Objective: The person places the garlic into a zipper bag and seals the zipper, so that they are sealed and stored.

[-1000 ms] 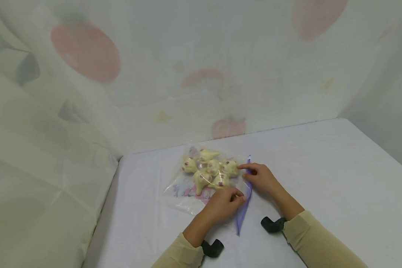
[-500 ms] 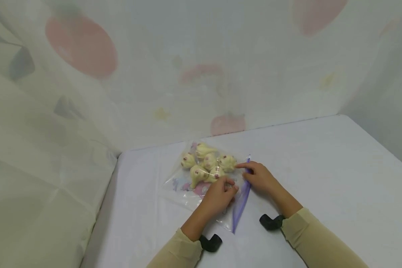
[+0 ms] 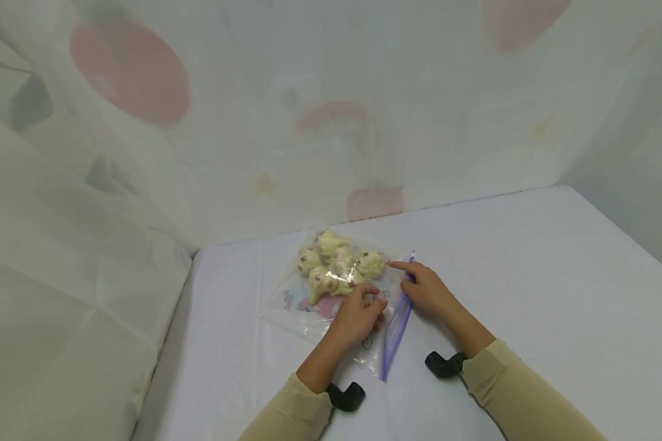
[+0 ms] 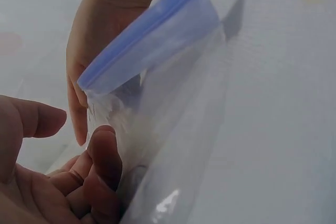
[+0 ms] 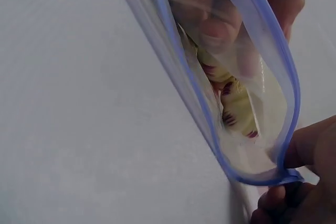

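Note:
A clear zip bag with a printed pattern lies on the white table, its purple zip edge facing right. Inside are several pale yellow, bulb-shaped pieces with dark purple marks. The bag's mouth gapes in the right wrist view. My left hand rests against the bag's near side, by the pieces; its fingers bend loosely and its thumb stands apart from them. My right hand pinches the far end of the zip edge between thumb and fingers, index finger pointing toward the pieces.
White cloth walls with faded fruit prints enclose the table at the back and sides. Dark wrist-worn cameras sit at both cuffs.
My left hand has shifted left and away from me, and the yellow pieces have moved deeper into the bag, away from the zip. The mouth has spread a little; my right hand keeps nearly its place.

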`<action>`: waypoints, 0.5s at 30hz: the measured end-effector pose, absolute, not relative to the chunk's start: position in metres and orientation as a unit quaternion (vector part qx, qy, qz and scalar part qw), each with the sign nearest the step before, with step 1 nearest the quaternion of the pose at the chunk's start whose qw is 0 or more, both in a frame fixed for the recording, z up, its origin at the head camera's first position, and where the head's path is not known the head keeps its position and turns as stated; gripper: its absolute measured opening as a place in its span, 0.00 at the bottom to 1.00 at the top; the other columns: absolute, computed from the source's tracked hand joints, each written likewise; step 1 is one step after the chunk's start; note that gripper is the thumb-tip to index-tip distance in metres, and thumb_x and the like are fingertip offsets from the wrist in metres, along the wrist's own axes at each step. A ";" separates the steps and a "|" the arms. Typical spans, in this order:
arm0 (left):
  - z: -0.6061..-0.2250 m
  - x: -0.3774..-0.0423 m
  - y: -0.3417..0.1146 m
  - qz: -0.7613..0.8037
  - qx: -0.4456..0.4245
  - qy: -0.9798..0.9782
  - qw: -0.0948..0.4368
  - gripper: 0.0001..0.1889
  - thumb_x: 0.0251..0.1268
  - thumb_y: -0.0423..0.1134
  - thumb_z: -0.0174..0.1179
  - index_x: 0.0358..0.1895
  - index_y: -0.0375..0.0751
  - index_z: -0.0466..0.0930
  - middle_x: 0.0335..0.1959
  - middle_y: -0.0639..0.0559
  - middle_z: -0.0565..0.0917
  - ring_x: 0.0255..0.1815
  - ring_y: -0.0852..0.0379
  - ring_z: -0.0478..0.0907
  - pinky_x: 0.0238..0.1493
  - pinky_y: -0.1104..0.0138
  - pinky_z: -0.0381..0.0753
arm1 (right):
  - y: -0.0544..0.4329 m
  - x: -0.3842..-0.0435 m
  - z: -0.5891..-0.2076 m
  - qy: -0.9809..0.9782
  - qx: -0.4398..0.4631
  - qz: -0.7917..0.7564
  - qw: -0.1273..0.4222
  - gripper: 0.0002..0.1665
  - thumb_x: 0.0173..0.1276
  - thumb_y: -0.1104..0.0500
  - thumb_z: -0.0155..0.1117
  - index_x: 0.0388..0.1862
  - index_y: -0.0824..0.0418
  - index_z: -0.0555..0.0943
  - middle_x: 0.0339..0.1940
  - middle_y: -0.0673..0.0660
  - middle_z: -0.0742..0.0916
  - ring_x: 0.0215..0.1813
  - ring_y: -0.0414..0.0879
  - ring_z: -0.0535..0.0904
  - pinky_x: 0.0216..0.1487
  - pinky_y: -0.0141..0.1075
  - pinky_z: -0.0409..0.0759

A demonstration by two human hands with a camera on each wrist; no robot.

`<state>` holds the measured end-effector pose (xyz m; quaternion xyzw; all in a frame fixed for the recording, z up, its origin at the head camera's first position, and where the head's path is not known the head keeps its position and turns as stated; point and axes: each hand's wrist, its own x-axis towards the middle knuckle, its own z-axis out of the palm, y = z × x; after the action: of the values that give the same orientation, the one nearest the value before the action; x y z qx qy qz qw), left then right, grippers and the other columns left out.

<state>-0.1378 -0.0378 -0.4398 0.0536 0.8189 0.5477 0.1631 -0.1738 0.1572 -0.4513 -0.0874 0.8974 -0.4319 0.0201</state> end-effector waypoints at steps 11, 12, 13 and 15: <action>-0.444 -0.135 -0.034 0.563 0.037 0.812 0.151 0.31 0.68 0.45 0.59 0.69 0.42 0.60 0.25 0.52 0.83 0.20 0.57 0.78 0.25 0.65 0.79 | 0.167 -0.184 -0.456 0.796 0.000 -0.605 0.006 0.48 0.69 0.63 0.63 0.80 0.58 0.48 0.35 0.57 0.84 0.28 0.38 0.73 0.32 0.29 0.74; -0.444 -0.135 -0.033 0.564 0.037 0.811 0.150 0.31 0.68 0.45 0.59 0.70 0.42 0.58 0.26 0.52 0.82 0.20 0.57 0.78 0.26 0.65 0.78 | 0.168 -0.185 -0.456 0.788 0.012 -0.615 0.010 0.49 0.68 0.63 0.64 0.80 0.59 0.48 0.35 0.56 0.85 0.28 0.38 0.74 0.32 0.29 0.75; -0.443 -0.135 -0.032 0.565 0.037 0.810 0.150 0.32 0.68 0.45 0.59 0.70 0.43 0.57 0.26 0.52 0.82 0.20 0.57 0.78 0.26 0.66 0.78 | 0.169 -0.186 -0.456 0.781 0.024 -0.624 0.014 0.49 0.68 0.62 0.64 0.80 0.59 0.48 0.35 0.54 0.86 0.28 0.38 0.75 0.32 0.29 0.76; -0.442 -0.135 -0.031 0.566 0.034 0.810 0.148 0.33 0.68 0.44 0.59 0.71 0.44 0.55 0.27 0.52 0.81 0.21 0.56 0.78 0.26 0.66 0.77 | 0.170 -0.188 -0.455 0.763 0.044 -0.645 0.024 0.48 0.68 0.62 0.64 0.80 0.60 0.49 0.35 0.51 0.86 0.29 0.39 0.77 0.33 0.30 0.79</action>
<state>-0.1353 -0.0310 -0.4423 0.0344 0.8100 0.5664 0.1479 -0.1878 0.1704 -0.4549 0.0436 0.7630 -0.6445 0.0244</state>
